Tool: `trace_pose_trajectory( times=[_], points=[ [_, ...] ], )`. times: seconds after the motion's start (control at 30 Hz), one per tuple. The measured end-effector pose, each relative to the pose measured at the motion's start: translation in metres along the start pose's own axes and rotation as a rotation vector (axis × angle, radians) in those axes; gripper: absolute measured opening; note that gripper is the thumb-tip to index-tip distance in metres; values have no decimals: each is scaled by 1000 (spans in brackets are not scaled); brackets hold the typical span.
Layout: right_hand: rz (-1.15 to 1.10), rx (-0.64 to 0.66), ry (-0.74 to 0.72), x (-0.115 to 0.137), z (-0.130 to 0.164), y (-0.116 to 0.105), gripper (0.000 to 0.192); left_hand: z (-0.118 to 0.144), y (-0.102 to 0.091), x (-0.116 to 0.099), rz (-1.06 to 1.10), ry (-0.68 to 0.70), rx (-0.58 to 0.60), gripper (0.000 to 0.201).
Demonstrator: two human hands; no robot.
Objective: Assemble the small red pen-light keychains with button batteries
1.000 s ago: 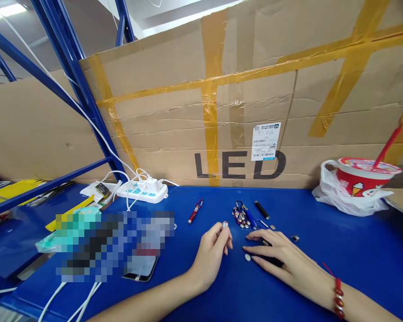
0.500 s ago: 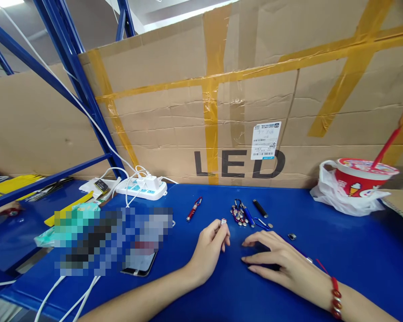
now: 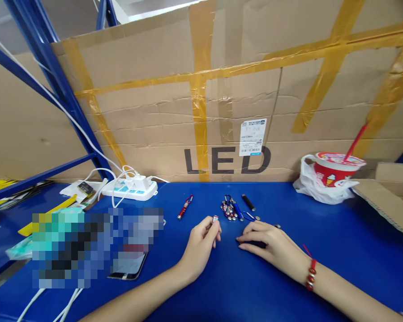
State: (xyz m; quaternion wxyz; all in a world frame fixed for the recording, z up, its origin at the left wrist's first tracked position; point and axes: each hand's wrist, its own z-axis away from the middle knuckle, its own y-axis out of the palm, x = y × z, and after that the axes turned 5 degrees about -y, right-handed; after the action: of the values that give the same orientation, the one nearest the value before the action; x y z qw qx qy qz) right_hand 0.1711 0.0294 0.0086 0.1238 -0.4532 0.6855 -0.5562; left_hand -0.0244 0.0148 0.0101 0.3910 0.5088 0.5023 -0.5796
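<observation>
So the left hand (image 3: 200,248) has a small silvery-red piece (image 3: 215,218) pinched between thumb and forefinger, and the bit that shows points roughly at the back edge of the blue table (image 3: 221,286). Right hand (image 3: 273,240) sits across from it, fingertips aimed left, apart from the piece and a touch farther from that back edge. Can't tell if those fingers have anything, too dark between them. The black tube (image 3: 248,202) slants near the back edge, closer to the right hand.
</observation>
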Motion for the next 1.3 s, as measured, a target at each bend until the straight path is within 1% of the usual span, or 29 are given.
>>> trace_pose_trajectory(
  times=[0.13,0.23,0.3,0.37,0.47,0.57,0.63,0.77,0.87,0.93,1.0,1.07,1.1,1.17,1.3],
  points=[
    [38,-3,58,-4,1,-2,21,0,1,1,-34,4,26,36],
    [77,-14,62,-7,2,-3,24,-1,2,2,-30,8,51,36],
    [92,-10,58,-7,3,-2,24,-1,2,2,-69,23,55,36],
    [87,-4,69,-8,3,-2,23,-1,2,2,-143,49,41,34],
    [43,-29,116,-11,3,-2,21,-1,0,-1,-240,80,-3,31],
    [31,-52,136,-17,4,-3,22,-1,-1,-2,-284,75,-30,31],
    [70,-52,133,-20,4,-4,23,-1,-1,-2,-300,69,-29,32],
    [155,-18,151,-20,4,-8,23,-1,1,-1,-281,60,14,35],
    [111,-15,126,-15,4,-9,22,2,4,-2,-257,57,84,36],
    [37,-84,104,-10,4,-9,22,5,5,-4,-262,59,138,34],
    [-35,-211,97,-3,5,-9,22,8,7,-6,-294,75,182,32],
    [-89,-343,82,4,5,-8,22,9,8,-7,-341,105,197,29],
    [-110,-386,68,8,5,-8,22,10,8,-7,-362,124,191,29],
    [-138,-414,32,14,6,-7,19,10,7,-7,-381,161,170,27],
    [-139,-385,-6,20,6,-3,17,10,5,-4,-376,208,169,27]
  ],
)
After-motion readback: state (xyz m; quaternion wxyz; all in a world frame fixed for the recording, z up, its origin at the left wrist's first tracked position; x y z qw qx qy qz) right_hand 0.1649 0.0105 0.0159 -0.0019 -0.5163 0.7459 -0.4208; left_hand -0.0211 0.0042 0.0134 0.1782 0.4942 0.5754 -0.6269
